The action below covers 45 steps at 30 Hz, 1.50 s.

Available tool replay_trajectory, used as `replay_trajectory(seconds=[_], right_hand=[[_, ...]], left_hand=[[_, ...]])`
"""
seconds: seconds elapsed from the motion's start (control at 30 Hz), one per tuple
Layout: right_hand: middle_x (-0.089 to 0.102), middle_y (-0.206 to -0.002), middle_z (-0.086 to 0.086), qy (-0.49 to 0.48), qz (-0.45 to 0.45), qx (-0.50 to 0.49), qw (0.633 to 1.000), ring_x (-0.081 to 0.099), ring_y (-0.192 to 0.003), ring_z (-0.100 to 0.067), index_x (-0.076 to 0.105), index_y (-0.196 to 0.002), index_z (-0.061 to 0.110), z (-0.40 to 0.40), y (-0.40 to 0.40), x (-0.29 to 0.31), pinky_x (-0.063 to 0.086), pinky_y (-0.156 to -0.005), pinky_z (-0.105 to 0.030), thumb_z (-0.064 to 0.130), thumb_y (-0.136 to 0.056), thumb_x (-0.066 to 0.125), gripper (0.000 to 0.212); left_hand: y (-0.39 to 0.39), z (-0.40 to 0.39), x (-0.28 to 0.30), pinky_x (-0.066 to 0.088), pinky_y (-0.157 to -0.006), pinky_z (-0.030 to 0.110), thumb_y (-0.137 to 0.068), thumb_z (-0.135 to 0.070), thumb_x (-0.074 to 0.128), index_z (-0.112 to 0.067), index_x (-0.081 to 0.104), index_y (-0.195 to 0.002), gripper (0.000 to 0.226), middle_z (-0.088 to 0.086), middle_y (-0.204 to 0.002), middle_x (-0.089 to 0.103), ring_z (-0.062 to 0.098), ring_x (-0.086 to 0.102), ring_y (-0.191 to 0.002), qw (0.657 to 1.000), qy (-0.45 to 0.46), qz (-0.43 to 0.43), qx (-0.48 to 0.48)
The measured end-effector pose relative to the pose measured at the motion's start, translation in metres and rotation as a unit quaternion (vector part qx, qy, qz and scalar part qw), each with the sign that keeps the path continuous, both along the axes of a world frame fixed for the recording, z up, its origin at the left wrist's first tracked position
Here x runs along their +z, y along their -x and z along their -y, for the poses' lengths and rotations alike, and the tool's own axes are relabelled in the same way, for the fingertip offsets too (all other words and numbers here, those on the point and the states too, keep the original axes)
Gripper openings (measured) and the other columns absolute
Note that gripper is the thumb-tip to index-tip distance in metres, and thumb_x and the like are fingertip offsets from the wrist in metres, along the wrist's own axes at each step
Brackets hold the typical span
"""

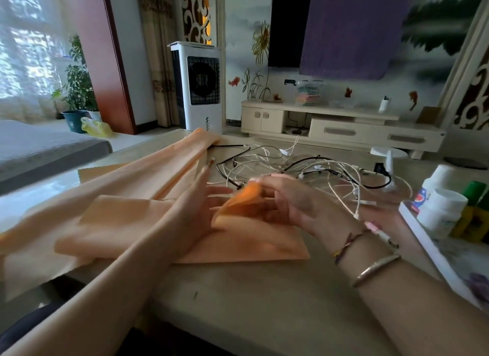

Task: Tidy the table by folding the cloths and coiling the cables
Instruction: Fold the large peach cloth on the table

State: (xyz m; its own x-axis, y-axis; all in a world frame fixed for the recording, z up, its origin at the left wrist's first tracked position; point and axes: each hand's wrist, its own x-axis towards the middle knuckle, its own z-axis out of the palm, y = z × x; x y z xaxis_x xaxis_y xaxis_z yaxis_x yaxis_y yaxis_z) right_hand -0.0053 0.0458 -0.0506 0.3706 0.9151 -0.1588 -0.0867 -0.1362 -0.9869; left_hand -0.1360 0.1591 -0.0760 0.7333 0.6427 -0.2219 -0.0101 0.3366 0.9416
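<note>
Motion blur smears both hands, so I cannot count fingers cleanly or see exactly how the cloth edge sits under the right thumb. The fold itself hides the right hand's fingertips, and the left forearm covers part of the cloth below it. The far end of the long cloth (148, 170) runs off past the desk edge, and its near end drops out of view at the lower left. The labels on the 2 white bottles (439, 204) are too soft to read.

The right hand (293, 199) has its grip closed on a lifted flap of the small orange cloth (238, 239); the fingers curl over that raised, brighter orange corner and pinch it. The left hand (195, 196) lies flat with straight fingers, spread wide, holding nothing and pressing on the cloth just left of the grip.

The rest of the small orange cloth spreads flat on the desk (254, 302) directly beneath and toward me from the grip, its sharp corner pointing out to the right below the wrist. The long cloth lies left of the grip, passing under the left arm. The tangle of cables (304, 170), white and black strands mixed, sits just beyond the grip and trails off to its right, uncoiled; 1 white strand passes close by the right wrist, near the bracelets (370, 260).
</note>
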Motion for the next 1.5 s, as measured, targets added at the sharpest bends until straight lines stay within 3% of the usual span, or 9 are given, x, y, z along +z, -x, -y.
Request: replay_trajectory(seconds=[0.13, 0.33, 0.47, 0.57, 0.7, 0.83, 1.0, 1.23, 1.5], right_hand=[[0.071, -0.098, -0.017, -0.04, 0.058, -0.04, 0.997, 0.071, -0.084, -0.029, 0.05, -0.113, 0.006, -0.005, 0.018, -0.015, 0.057, -0.068, -0.036, 0.012, -0.098, 0.051, 0.016], [0.072, -0.091, 0.001, -0.105, 0.37, -0.079, 0.92, 0.066, -0.086, -0.011, 0.059, -0.097, 0.014, 0.006, 0.031, -0.025, 0.05, -0.077, -0.025, -0.001, -0.091, 0.046, 0.021], [0.064, -0.118, 0.001, -0.019, 0.535, -0.047, 0.844, 0.058, -0.109, -0.011, 0.058, -0.12, 0.02, 0.01, 0.032, -0.033, 0.039, -0.083, -0.02, 0.017, -0.095, 0.049, 0.027], [0.032, -0.155, -0.002, 0.083, 0.613, 0.038, 0.785, 0.025, -0.144, -0.015, 0.035, -0.146, 0.023, 0.006, 0.032, -0.043, 0.019, -0.113, -0.026, 0.039, -0.1, 0.041, 0.049], [0.006, -0.162, 0.004, 0.114, 0.629, 0.07, 0.766, -0.001, -0.149, -0.011, 0.016, -0.152, 0.036, 0.002, 0.035, -0.051, -0.003, -0.116, -0.031, 0.061, -0.096, 0.027, 0.063], [-0.002, -0.162, 0.006, 0.139, 0.643, 0.095, 0.748, -0.006, -0.149, -0.015, 0.011, -0.151, 0.042, 0.001, 0.036, -0.054, -0.004, -0.117, -0.037, 0.069, -0.091, 0.023, 0.066], [-0.004, -0.162, 0.009, 0.156, 0.645, 0.109, 0.74, -0.007, -0.149, -0.013, 0.01, -0.151, 0.044, 0.001, 0.036, -0.05, -0.005, -0.117, -0.039, 0.071, -0.09, 0.024, 0.068], [-0.004, -0.161, 0.011, 0.164, 0.65, 0.118, 0.733, -0.006, -0.149, -0.012, 0.009, -0.151, 0.044, -0.002, 0.042, -0.048, -0.003, -0.118, -0.039, 0.073, -0.088, 0.023, 0.07], [-0.007, -0.16, 0.016, 0.161, 0.646, 0.123, 0.736, -0.008, -0.148, -0.012, 0.01, -0.151, 0.04, -0.005, 0.047, -0.048, 0.002, -0.119, -0.049, 0.078, -0.083, 0.026, 0.079]], left_hand=[[0.008, 0.0, -0.002, 0.054, -0.053, 0.026, -0.053, -0.082, 0.057, -0.02, 0.056, -0.116, 0.088, 0.004, -0.088, 0.067, 0.013, 0.066, -0.062, 0.981, -0.161, -0.106, 0.024], [0.008, -0.013, -0.015, 0.051, -0.092, 0.047, -0.069, -0.007, 0.083, -0.015, 0.041, -0.134, 0.078, 0.012, -0.1, 0.067, 0.029, 0.065, -0.098, 0.941, -0.301, -0.142, 0.064], [0.0, -0.02, -0.021, 0.054, -0.079, 0.037, -0.073, -0.01, 0.08, -0.017, 0.045, -0.13, 0.068, 0.015, -0.113, 0.06, 0.035, 0.062, -0.101, 0.923, -0.337, -0.148, 0.109], [-0.003, -0.022, -0.025, 0.044, -0.071, 0.024, -0.076, -0.014, 0.076, -0.018, 0.047, -0.129, 0.061, 0.008, -0.109, 0.06, 0.028, 0.06, -0.096, 0.897, -0.387, -0.165, 0.135], [0.001, -0.018, -0.025, 0.032, -0.071, 0.017, -0.082, -0.011, 0.067, -0.017, 0.048, -0.129, 0.051, 0.001, -0.102, 0.058, 0.016, 0.053, -0.093, 0.865, -0.449, -0.169, 0.148], [0.027, -0.024, -0.01, 0.042, -0.084, 0.03, -0.089, -0.008, 0.054, -0.021, 0.042, -0.132, 0.047, 0.0, -0.116, 0.061, 0.023, 0.054, -0.109, 0.799, -0.536, -0.208, 0.175], [0.08, -0.052, 0.011, 0.036, -0.101, 0.048, -0.09, -0.039, 0.058, -0.016, 0.036, -0.139, 0.058, 0.01, -0.141, 0.04, 0.038, 0.031, -0.13, 0.664, -0.538, -0.477, 0.205], [0.111, -0.068, 0.003, 0.04, -0.102, 0.048, -0.08, -0.064, 0.06, -0.004, 0.033, -0.141, 0.09, 0.02, -0.144, 0.037, 0.039, 0.036, -0.13, 0.7, -0.422, -0.547, 0.179], [0.105, -0.069, 0.008, 0.049, -0.089, 0.039, -0.086, -0.038, 0.059, -0.006, 0.058, -0.119, 0.046, 0.015, -0.116, 0.06, 0.032, 0.057, -0.105, 0.732, -0.441, -0.483, 0.193]])
